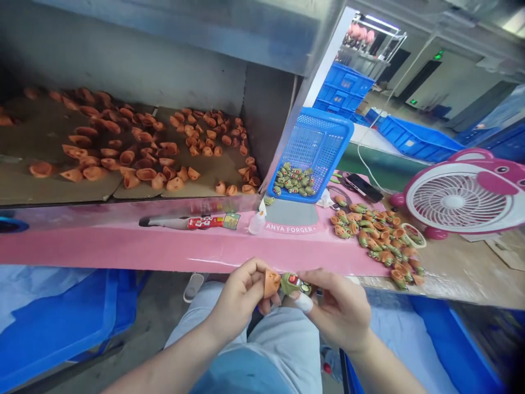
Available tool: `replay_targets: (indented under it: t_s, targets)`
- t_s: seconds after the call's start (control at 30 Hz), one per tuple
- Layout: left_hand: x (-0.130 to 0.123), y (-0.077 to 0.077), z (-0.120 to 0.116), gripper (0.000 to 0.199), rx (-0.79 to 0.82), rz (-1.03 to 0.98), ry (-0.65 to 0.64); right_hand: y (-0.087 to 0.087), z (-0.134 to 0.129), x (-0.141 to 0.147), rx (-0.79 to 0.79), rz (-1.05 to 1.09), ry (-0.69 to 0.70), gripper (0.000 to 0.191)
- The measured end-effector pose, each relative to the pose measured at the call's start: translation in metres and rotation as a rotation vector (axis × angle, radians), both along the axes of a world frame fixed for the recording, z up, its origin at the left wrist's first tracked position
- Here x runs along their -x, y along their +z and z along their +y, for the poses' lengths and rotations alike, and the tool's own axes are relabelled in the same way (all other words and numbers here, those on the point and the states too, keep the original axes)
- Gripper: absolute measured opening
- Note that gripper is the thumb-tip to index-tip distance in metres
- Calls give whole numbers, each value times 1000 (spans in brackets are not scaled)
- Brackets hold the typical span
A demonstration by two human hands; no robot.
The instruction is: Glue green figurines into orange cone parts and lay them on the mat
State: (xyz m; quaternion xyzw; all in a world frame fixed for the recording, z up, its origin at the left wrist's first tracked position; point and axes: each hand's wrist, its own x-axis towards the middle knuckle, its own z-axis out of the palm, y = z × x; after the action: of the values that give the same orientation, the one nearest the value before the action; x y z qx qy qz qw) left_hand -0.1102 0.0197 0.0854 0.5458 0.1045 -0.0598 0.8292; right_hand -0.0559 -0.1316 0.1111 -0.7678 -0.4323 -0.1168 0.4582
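Above my lap, my left hand [246, 287] pinches an orange cup-shaped piece [271, 283]. Facing it, my right hand [338, 306] grips a small green figure piece [290, 283] with red, white and black painted marks. The two pieces are side by side, very close; I cannot tell whether they touch. A white wrap covers the tip of my right thumb. Beyond my hands, a small translucent squeeze bottle [257, 221] with a white tip stands on the pink mat [164, 246]. To the right lies a pile of joined orange-and-green pieces [379, 235].
A metal-walled shelf [164, 71] at the left holds many loose orange pieces [143, 153]. Green pieces lie in a tilted blue basket [324, 131]. A pink-and-white fan [459, 200] and a phone [364, 187] are at the right. Blue crates [418, 137] stand behind.
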Motion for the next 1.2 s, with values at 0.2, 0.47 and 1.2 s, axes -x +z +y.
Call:
replay_targets:
  t_s: [0.2, 0.47, 1.2]
  targets:
    - [4, 9, -4, 5, -55, -26, -36, -1, -5, 0, 50, -220, 64, 28]
    - [4, 13, -6, 6, -41, -4, -41, -4, -8, -2, 124, -312, 200, 36]
    - [6, 4, -9, 6, -123, 7, -99, -12, -13, 0, 169, -250, 222, 31]
